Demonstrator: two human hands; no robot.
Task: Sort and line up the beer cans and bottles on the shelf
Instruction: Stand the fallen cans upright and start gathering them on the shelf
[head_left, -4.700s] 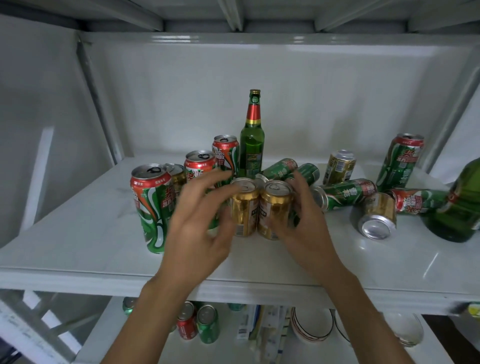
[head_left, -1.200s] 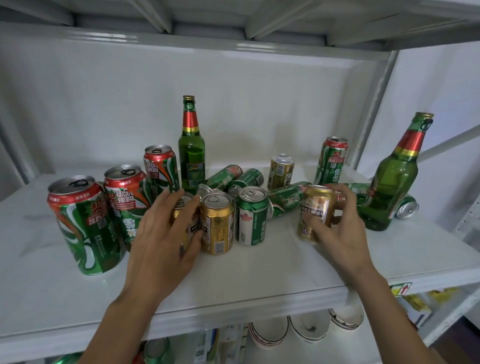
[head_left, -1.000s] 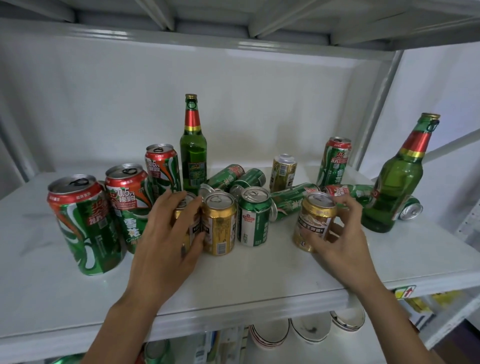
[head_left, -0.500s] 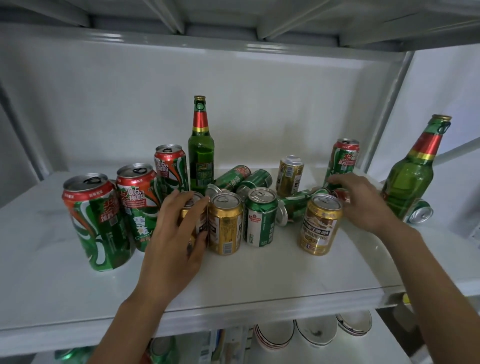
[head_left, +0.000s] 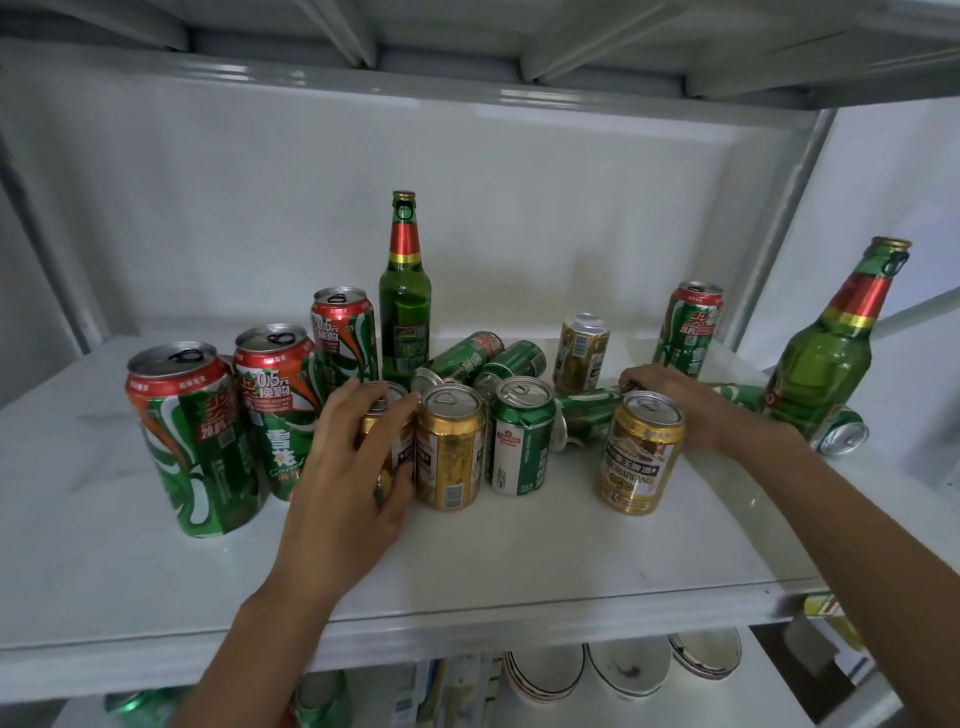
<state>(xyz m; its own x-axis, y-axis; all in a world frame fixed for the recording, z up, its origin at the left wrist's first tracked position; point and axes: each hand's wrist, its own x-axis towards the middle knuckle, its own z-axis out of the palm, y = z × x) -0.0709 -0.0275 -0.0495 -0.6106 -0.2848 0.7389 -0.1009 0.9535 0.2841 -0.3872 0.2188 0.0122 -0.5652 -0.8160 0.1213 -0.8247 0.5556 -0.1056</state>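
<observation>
head view: only the one camera here
left hand (head_left: 358, 467): grip wrapped round a short gold can (head_left: 387, 441), roughly 9 o'clock of centre
right hand (head_left: 680, 402): grip closing on a tipped green can (head_left: 587, 415) at 3 o'clock; can't tell if it's clamped yet
step: standing up fallen cans, I'd guess
next: lift it upright beside the small green can (head_left: 519, 436) on the shelf (head_left: 467, 561)

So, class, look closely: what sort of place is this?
Probably a home storage or pantry shelving unit: a white metal shelf crowded with red-and-green beer cans and green glass bottles, with stacked white ceramic bowls on the shelf below.
</observation>
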